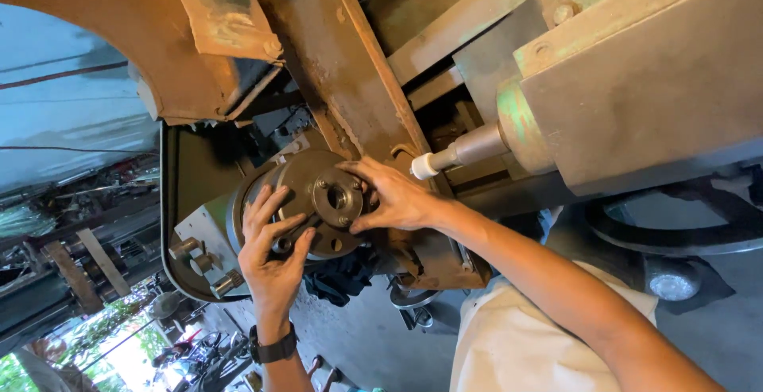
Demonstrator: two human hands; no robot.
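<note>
Grey steel flanged disc [337, 197], round, with a central bore and small bolt holes, is sitting against the face of the lathe chuck [298, 201] near the middle of the view. Left hand [273, 250] is pressing flat on the chuck's lower left face, fingers spread wide and reaching toward the disc's rim; a black wristwatch [274, 350] is showing on that wrist. Right hand [393, 197] is gripping the disc from its right side, thumb and fingers curled narrowly around the edge, forearm running off toward the lower right. Rust-brown lathe bed [350, 82] is crossing the frame behind both hands. Grey-green tailstock [636, 82] is filling the upper right, its metal spindle with a pale tip [461, 153] pointing toward the disc, just beside the right hand but apart from it. Dark rag [342, 277] is hanging just beneath the chuck. Light cream trousers [524, 336] are showing at the lower right. Grey concrete floor [715, 320] is lying beyond.
</note>
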